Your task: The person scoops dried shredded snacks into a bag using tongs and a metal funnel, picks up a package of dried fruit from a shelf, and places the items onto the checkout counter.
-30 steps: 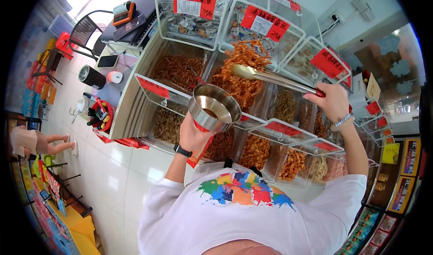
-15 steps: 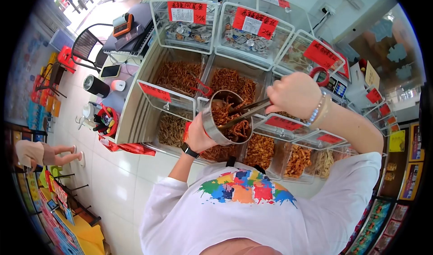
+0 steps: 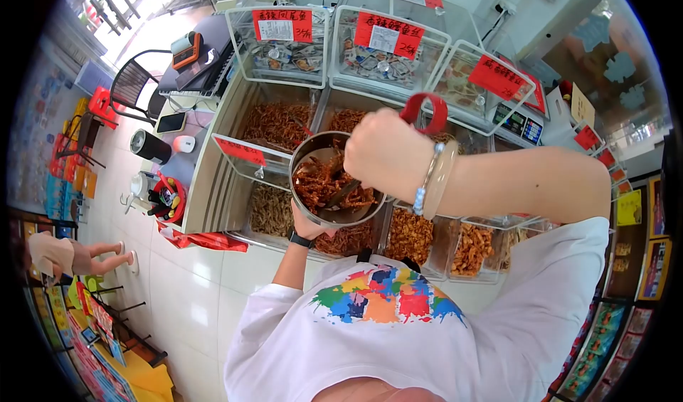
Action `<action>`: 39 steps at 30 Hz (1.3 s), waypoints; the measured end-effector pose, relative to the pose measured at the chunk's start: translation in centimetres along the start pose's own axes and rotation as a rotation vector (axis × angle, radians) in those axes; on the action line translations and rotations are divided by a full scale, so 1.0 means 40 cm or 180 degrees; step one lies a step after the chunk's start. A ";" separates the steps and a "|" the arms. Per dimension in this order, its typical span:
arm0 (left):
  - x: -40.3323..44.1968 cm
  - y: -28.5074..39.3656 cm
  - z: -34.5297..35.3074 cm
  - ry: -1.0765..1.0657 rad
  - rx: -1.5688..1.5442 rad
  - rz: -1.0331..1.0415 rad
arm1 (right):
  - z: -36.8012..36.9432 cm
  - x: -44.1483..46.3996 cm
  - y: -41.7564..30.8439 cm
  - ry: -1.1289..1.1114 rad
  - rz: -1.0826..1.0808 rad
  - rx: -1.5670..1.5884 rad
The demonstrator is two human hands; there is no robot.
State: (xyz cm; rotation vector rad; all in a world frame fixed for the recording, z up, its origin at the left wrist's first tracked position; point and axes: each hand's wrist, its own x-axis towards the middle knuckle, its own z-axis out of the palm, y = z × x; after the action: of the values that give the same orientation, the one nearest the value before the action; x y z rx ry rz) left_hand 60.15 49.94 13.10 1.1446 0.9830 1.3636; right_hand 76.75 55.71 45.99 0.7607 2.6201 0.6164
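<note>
My left hand is wrapped around the side of a round metal bowl. Reddish-brown dried food strips lie inside, covering much of its bottom. Over the bowl's right rim, my right hand is closed on metal tongs whose red handle loop sticks out above the fist. The tongs' metal ends reach down among the strips, and my fist hides their middle. Behind the bowl are bins of similar red strips; to the left of my left hand is a bin of paler dried strips.
Clear hinged lids with red price signs stand raised at the back. Front bins hold orange-brown snacks. On the left counter are a black tumbler, a phone and a red basket. A person stands at far left.
My right hand has moved left and in over the bowl, with the tongs now steeper. The bowl has shifted slightly left and shows more of its inside.
</note>
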 end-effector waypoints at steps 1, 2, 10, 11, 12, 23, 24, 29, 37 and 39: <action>0.002 -0.037 -0.021 -0.0027 0.0109 -0.0079 | -0.031 -0.006 0.020 0.0005 0.0012 0.0000; 0.006 -0.062 -0.038 -0.0056 0.0219 -0.0156 | -0.061 -0.011 0.043 -0.0025 0.0053 0.0063; 0.035 -0.085 -0.047 -0.0226 0.0081 0.0100 | -0.068 -0.015 0.085 0.0594 -0.0452 -0.0113; 0.043 -0.074 -0.037 -0.0240 0.0185 -0.0020 | -0.058 -0.002 0.073 0.0673 -0.0534 -0.0233; 0.039 -0.090 -0.028 -0.0038 -0.0005 0.0209 | -0.054 0.013 0.064 0.0626 -0.0528 -0.0459; 0.042 0.013 0.003 -0.0106 0.0615 0.0220 | -0.035 0.133 -0.024 -0.0113 -0.0254 -0.0573; 0.048 0.033 0.013 -0.0039 0.0670 0.0330 | -0.030 0.142 -0.026 -0.0204 -0.0383 -0.0585; 0.057 -0.024 -0.004 0.0296 0.0458 0.0606 | -0.030 0.145 -0.020 -0.0662 -0.0195 0.0002; 0.072 0.014 0.025 0.0255 0.0316 0.0452 | 0.029 0.137 -0.009 -0.1018 -0.0243 -0.0022; 0.079 0.033 0.031 0.0138 0.0493 0.0491 | -0.021 0.098 0.016 -0.1049 -0.0183 0.0008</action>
State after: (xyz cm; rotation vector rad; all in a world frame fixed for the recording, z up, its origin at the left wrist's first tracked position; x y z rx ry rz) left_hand 61.14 52.88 15.01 1.3345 1.0643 1.4596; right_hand 73.53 58.19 46.24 0.7171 2.3315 0.4298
